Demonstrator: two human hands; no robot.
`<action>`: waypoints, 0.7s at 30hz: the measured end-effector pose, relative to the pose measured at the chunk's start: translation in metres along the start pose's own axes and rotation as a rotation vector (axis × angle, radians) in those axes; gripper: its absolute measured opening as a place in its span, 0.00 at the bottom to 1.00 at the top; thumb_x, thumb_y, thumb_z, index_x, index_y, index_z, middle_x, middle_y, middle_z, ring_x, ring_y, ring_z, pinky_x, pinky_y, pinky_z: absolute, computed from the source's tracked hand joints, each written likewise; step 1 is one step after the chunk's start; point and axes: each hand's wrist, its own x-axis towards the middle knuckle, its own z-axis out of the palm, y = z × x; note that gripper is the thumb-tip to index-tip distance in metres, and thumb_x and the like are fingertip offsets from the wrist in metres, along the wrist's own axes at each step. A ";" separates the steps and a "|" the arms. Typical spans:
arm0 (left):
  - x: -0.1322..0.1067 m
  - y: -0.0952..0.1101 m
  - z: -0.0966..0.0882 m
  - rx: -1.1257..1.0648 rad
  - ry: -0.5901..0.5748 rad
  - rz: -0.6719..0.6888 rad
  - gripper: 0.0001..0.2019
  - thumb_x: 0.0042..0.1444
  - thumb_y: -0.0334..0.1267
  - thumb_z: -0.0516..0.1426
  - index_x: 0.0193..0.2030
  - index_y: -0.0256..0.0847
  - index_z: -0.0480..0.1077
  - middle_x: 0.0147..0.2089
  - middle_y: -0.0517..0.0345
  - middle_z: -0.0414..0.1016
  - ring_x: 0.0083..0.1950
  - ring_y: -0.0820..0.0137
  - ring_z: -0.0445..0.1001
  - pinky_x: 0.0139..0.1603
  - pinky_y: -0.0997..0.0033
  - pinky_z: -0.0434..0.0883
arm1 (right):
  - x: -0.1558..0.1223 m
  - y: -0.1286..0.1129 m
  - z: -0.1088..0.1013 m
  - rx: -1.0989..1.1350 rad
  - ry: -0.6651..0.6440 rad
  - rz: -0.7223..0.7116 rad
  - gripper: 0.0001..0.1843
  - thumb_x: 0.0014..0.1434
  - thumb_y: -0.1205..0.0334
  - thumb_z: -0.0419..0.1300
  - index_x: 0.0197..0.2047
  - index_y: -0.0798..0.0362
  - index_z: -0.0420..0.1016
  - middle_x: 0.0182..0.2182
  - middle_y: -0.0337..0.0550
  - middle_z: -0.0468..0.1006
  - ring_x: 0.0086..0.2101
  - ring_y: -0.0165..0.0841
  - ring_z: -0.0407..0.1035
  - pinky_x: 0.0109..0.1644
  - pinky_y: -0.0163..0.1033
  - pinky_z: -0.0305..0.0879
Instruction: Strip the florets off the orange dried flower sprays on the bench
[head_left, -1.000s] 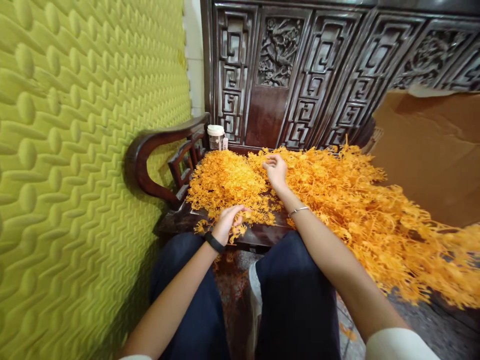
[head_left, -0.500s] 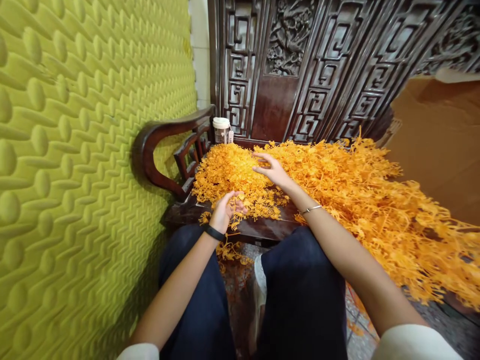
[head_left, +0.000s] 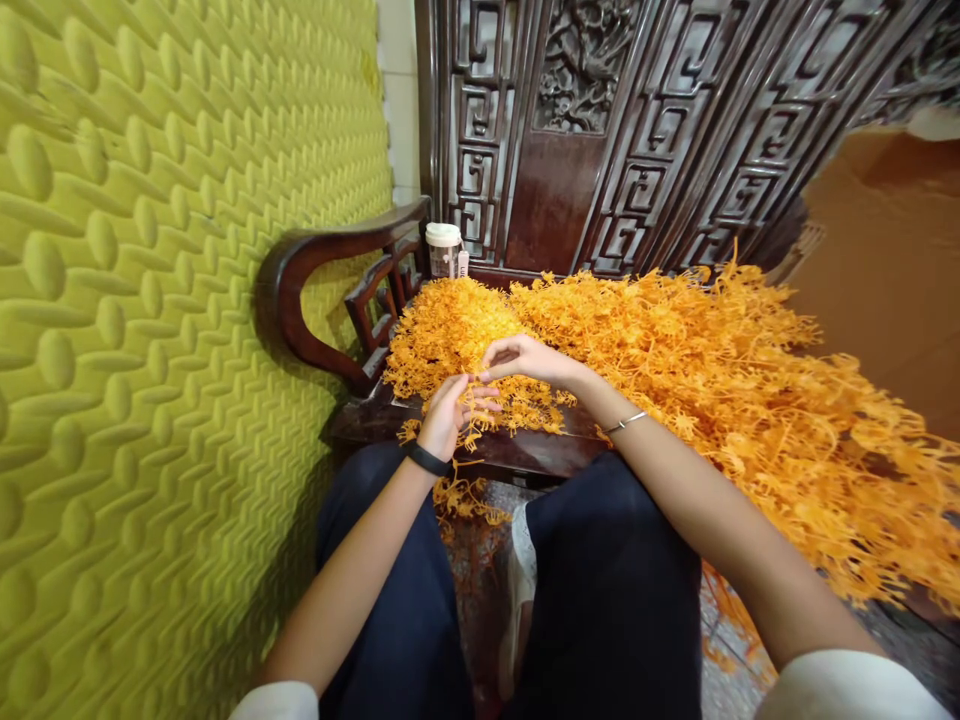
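Observation:
My left hand (head_left: pixel 447 412) is palm up over the bench's front edge, its thumb and fingers around an orange artificial flower sprig (head_left: pixel 471 436) whose thin pieces hang below the palm. Palm down, my right hand (head_left: pixel 523 360) meets the left fingertips, thumb and forefinger pinched together; what lies between them is too small to make out. Behind both hands a loose heap of orange artificial flowers (head_left: pixel 450 325) covers the seat. A much larger pile of the same flowers (head_left: pixel 720 400) spreads to the right, under and beyond my right forearm.
The dark wooden bench (head_left: pixel 525 455) has a curved armrest (head_left: pixel 281 300) and a carved back (head_left: pixel 555 200). A white-lidded cup (head_left: pixel 442 250) stands in its corner. Yellow-green padded wall (head_left: pixel 150 350) rises at left; brown sheet (head_left: pixel 885 240) lies at right. More orange sprigs (head_left: pixel 463 500) hang between my knees.
My right hand has come down and left from above the flower heap to my left fingertips, its fingers closing into a pinch. The left hand has stayed nearly in place.

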 end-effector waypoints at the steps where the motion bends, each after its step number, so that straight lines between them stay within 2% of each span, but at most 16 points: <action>1: 0.000 0.001 0.000 0.006 -0.003 -0.005 0.09 0.55 0.40 0.54 0.38 0.37 0.63 0.28 0.54 0.76 0.26 0.68 0.76 0.24 0.73 0.69 | 0.000 0.000 0.000 0.033 0.025 0.013 0.09 0.42 0.64 0.67 0.28 0.57 0.73 0.27 0.40 0.77 0.31 0.28 0.71 0.43 0.37 0.66; 8: -0.004 0.004 0.003 0.061 -0.052 -0.029 0.09 0.55 0.40 0.53 0.37 0.35 0.68 0.25 0.54 0.75 0.23 0.69 0.74 0.22 0.74 0.66 | 0.002 0.007 -0.002 0.218 0.077 0.071 0.14 0.42 0.57 0.68 0.28 0.58 0.72 0.24 0.40 0.75 0.27 0.28 0.71 0.39 0.37 0.68; 14: -0.004 0.003 0.003 0.083 -0.039 -0.048 0.10 0.56 0.39 0.52 0.37 0.33 0.69 0.24 0.55 0.74 0.22 0.70 0.73 0.22 0.74 0.66 | 0.007 0.016 -0.005 0.258 0.113 0.077 0.14 0.40 0.58 0.69 0.25 0.58 0.72 0.21 0.38 0.74 0.24 0.26 0.69 0.34 0.34 0.68; 21: -0.005 0.003 0.004 0.090 -0.043 -0.075 0.11 0.55 0.41 0.53 0.36 0.33 0.69 0.24 0.54 0.74 0.22 0.71 0.72 0.21 0.75 0.65 | 0.007 0.014 -0.006 0.259 0.133 0.100 0.16 0.38 0.57 0.70 0.23 0.58 0.71 0.19 0.39 0.73 0.22 0.26 0.69 0.32 0.34 0.67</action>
